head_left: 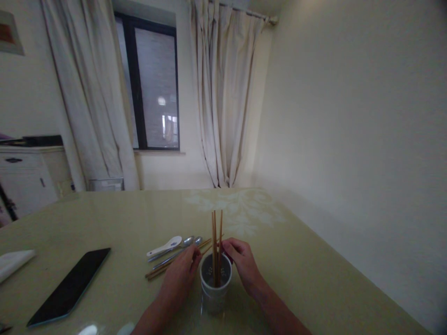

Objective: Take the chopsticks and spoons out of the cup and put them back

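Several wooden chopsticks stand upright in a light-coloured utensil cup with holes in its bottom. Left of the cup, my left hand is closed in a pinch on a thin chopstick that slants over the cup's far side. My right hand is at the cup's right rim, its fingers curled together close to the upright chopsticks; what they pinch is hidden. Beside my left hand lie loose chopsticks, partly covered by it, a white spoon and metal spoons.
A dark tablet-like slab lies on the table to the left, with a white object farther left. A wall runs along the table's right edge. Curtains and a window are behind.
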The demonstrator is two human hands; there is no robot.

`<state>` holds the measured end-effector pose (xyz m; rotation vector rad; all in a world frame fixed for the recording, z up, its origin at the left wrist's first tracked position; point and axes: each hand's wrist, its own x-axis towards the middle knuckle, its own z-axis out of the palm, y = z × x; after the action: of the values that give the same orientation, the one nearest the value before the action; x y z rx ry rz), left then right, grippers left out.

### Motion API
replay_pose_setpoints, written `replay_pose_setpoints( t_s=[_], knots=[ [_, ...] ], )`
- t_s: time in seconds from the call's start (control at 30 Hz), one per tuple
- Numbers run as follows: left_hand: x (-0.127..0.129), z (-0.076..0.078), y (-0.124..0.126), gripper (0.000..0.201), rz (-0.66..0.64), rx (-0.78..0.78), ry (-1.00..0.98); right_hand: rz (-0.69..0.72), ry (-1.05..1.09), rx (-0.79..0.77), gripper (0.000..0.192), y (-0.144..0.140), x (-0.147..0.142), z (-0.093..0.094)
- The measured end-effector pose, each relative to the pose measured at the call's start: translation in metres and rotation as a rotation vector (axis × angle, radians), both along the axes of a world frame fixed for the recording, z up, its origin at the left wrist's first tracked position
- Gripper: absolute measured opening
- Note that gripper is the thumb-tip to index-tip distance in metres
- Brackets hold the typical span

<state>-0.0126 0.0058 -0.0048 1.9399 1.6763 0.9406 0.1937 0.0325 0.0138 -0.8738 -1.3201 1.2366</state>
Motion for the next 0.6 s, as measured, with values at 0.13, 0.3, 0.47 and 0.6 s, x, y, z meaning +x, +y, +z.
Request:
replay_pose_setpoints(
  t_s=[0.13, 0.3, 0.47, 0.6],
  knots=[
    [0.002, -0.004, 0.001, 0.023, -0.021, 0.07, -0.117, -0.005, -0.004, -0.028, 0.053, 0.006, -0.001, -0.008],
    [0.007, -0.007, -0.001, 0.026, -0.108, 0.065, -0.301, -0.017, -0.034, -0.105, 0.064, 0.017, -0.006, -0.026],
    [0.01, -0.001, -0.001, 0.026, -0.195, 0.084, -0.337, -0.028, 0.017, -0.066, 0.053, 0.015, -0.009, -0.022],
    [0.003, 0.012, -0.003, 0.038, -0.076, 0.212, -0.329, -0.258, 0.145, 0.046, 0.048, 0.016, 0.01, 0.001]
  ],
)
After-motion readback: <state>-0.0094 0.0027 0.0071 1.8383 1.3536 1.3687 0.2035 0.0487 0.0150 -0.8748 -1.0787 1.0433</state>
